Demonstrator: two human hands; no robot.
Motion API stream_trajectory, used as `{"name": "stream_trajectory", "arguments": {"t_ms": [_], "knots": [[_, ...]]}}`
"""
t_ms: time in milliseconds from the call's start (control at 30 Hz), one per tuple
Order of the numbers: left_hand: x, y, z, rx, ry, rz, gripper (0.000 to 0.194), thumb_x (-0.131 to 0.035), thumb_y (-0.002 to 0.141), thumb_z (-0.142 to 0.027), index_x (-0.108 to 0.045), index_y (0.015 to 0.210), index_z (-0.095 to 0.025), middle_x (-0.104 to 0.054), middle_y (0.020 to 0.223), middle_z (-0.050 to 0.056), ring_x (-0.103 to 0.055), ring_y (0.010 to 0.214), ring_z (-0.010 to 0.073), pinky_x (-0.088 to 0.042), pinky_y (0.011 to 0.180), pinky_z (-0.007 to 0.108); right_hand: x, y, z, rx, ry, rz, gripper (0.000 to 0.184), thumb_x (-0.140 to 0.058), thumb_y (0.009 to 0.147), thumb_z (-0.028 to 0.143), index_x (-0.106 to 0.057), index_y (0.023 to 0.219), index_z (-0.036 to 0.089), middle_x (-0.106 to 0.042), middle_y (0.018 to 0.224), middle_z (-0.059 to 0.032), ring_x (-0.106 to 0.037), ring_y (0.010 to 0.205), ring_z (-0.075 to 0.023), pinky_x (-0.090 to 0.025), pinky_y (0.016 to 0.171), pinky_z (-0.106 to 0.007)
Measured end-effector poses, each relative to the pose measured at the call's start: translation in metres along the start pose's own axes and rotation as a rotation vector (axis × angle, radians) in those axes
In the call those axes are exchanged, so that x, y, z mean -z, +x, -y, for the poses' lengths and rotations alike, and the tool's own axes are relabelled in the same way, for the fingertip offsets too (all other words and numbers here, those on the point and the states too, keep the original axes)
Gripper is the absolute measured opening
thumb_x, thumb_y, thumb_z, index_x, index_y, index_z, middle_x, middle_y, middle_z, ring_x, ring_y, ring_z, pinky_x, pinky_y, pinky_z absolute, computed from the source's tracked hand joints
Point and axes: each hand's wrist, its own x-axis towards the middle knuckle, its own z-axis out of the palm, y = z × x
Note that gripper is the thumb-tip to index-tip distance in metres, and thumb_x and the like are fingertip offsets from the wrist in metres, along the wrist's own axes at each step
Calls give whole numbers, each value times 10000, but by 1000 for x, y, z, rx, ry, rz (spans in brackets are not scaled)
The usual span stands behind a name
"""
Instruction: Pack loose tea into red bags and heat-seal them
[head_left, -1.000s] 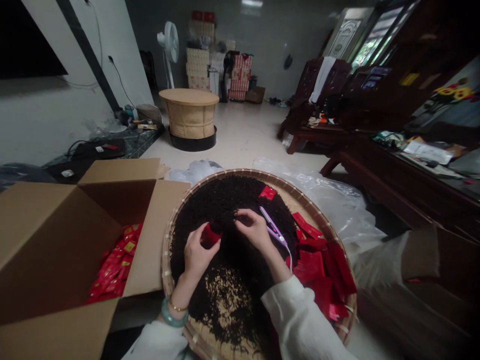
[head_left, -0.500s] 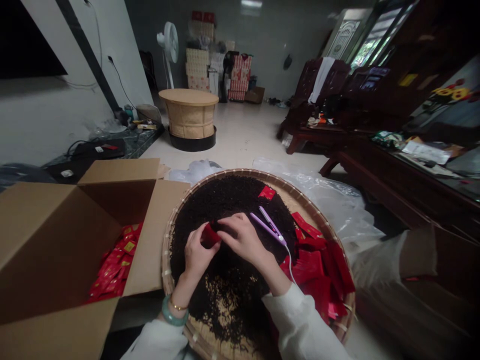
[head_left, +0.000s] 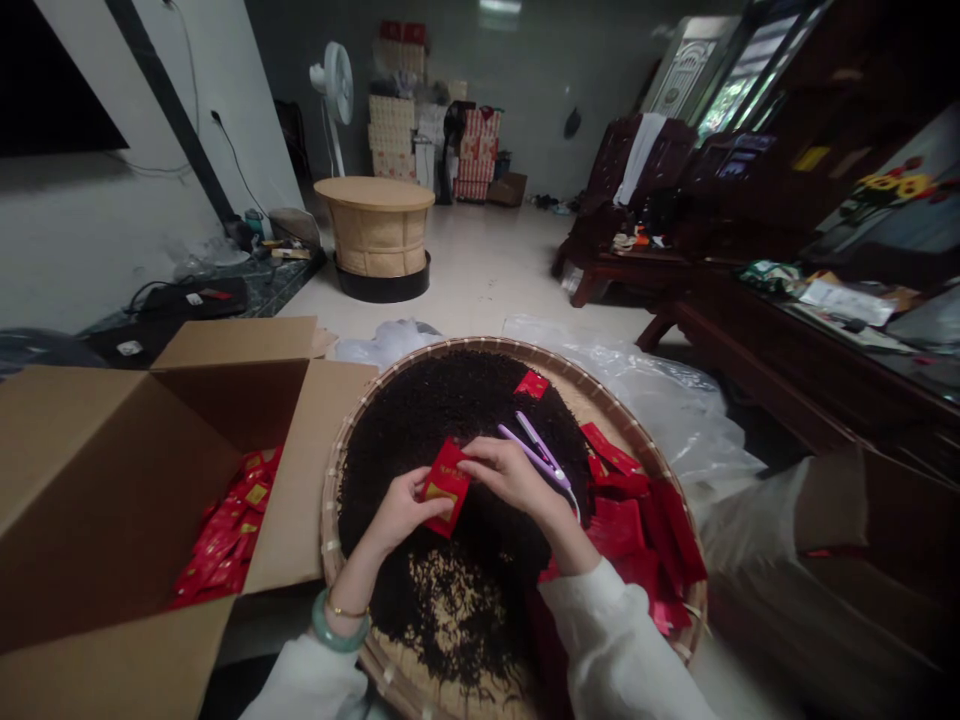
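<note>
At eight o'clock gapes an open carton [head_left: 82, 510]; at six sits the round tray [head_left: 328, 500]. Over its dark leaves [head_left: 427, 395], the left hand [head_left: 399, 510] and right hand [head_left: 517, 480], fingertips nearly closed, pinch one red packet [head_left: 448, 480], ten o'clock of tray centre.

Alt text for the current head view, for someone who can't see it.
Two bare hands, left and right, hold a small red packet over dark loose leaves in a round woven tray, beside an open brown cardboard box.
</note>
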Motion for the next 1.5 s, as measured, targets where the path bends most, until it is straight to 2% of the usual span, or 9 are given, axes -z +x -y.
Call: {"name": "stream_trajectory", "arguments": {"t_ms": [133, 333, 433, 567, 733, 933, 1100, 1267, 1500], "knots": [[-5, -4, -7, 58, 13, 86, 406, -786, 551, -230, -667, 921, -110, -731, 838, 49, -672, 747, 203, -532, 741, 334, -6, -3, -2, 10, 78, -46, 187, -593, 866, 327, -711, 827, 187, -688, 767, -27, -622, 684, -142, -467, 639, -240], [-6, -4, -6, 22, 93, 87, 402, -794, 553, -245, -670, 914, -120, -737, 874, 58, -675, 797, 215, -529, 787, 363, -9, 0, -6, -95, 58, -499, 242, -600, 839, 381, -699, 721, 194, -679, 689, -25, -594, 621, -149, -457, 603, -260], [-5, -2, -1, -83, 142, -14, 352, -775, 579, -233, -656, 896, -137, -738, 864, 57, -680, 803, 217, -538, 783, 364, -1, -3, -5, -107, -27, -556, 244, -573, 851, 376, -692, 729, 202, -680, 699, -34, -594, 669, -168, -457, 654, -291], [-3, -2, 2, -287, 240, -105, 264, -710, 640, -180, -660, 900, -168, -735, 930, 72, -680, 872, 222, -536, 822, 375, 2, -14, 12, -55, -70, -360, 189, -600, 826, 365, -691, 861, 203, -663, 725, -32, -594, 695, -169, -459, 661, -285], [-1, -3, 4, -391, 342, -183, 284, -592, 666, -89, -681, 914, -198, -733, 972, 59, -672, 928, 217, -512, 883, 391, -6, -21, 36, -197, -118, -63, 225, -644, 745, 231, -663, 967, 196, -600, 590, 38, -534, 503, -106, -375, 487, -199], [-3, -3, 2, -283, 463, -158, 324, -647, 687, -188, -675, 1010, -206, -733, 971, 34, -670, 862, 202, -521, 811, 321, 1, -19, 24, -272, -120, -71, 216, -495, 790, 91, -655, 893, 192, -600, 569, 44, -560, 501, -113, -375, 504, -208], [-5, -3, 1, -226, 604, -63, 260, -572, 736, -172, -711, 954, -193, -746, 834, 21, -656, 722, 186, -499, 705, 268, 14, -24, 7, -240, -345, -55, 272, -517, 764, 41, -626, 949, 207, -661, 711, 2, -638, 659, -166, -403, 607, -243], [-5, -3, 3, -191, 590, 10, 227, -612, 726, -195, -715, 926, -165, -724, 782, 9, -630, 696, 170, -480, 680, 245, 14, -23, 13, -272, -435, -50, 209, -515, 757, 61, -578, 897, 203, -589, 615, 25, -573, 554, -158, -336, 516, -224], [-9, -4, 2, -135, 504, 70, 295, -718, 679, -329, -711, 908, -142, -707, 746, 4, -613, 672, 165, -475, 645, 241, 15, -19, 27, -187, -327, 199, 338, -554, 752, 73, -689, 978, 285, -736, 884, -4, -679, 721, -180, -446, 633, -239]]}}
